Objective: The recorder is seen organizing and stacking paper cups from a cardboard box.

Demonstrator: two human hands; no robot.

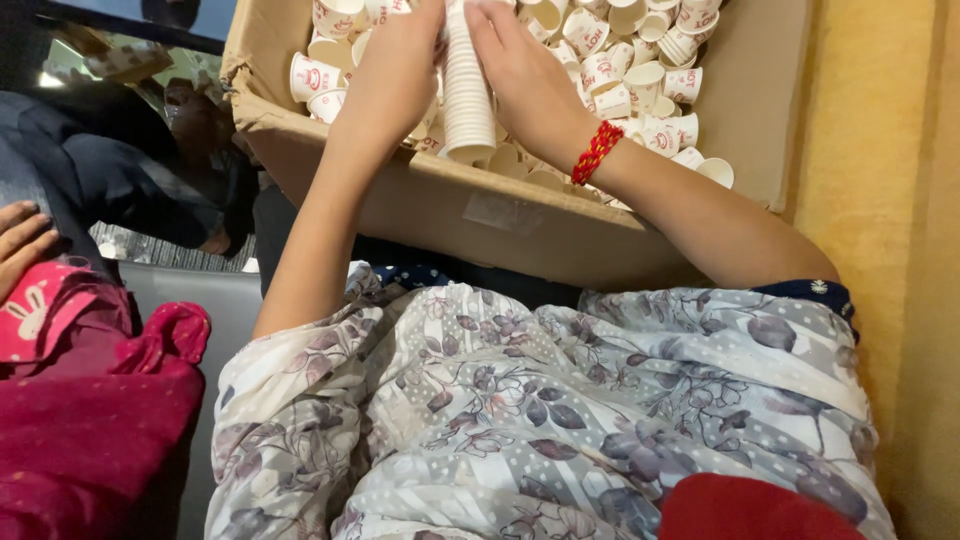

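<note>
Head view, looking down past a lap in flowered grey cloth (560,420): both hands reach into a big cardboard box (470,215) of small white paper cups with red print. Between them stands a tall nested stack of cups (467,95), tilted a little, its open bottom rim hanging just above the box's near wall. The left hand (392,75) is closed around the stack's left side, fingers wrapped on it; the right hand (525,80), with a red thread band (597,152) at the wrist, presses on the right side, its fingertips up near the top of the stack at the picture's edge. So both hands are clamped on the same stack, one from each flank.

Loose cups (640,85) lie heaped all over the box, some upright, some on their sides, a few short nested runs among them.

The risk, as I judge it, lies in the stack's length: held mainly by side pressure, it could bow in the middle and break apart, dropping cups back into the heap or over the near wall onto the lap. Squeezing harder could crush the thin walls. The box itself rests at an angle against the knees, and a push forward might tip it.

At far left another person's hand (22,245) rests on dark pink cloth (90,400), well apart.
</note>
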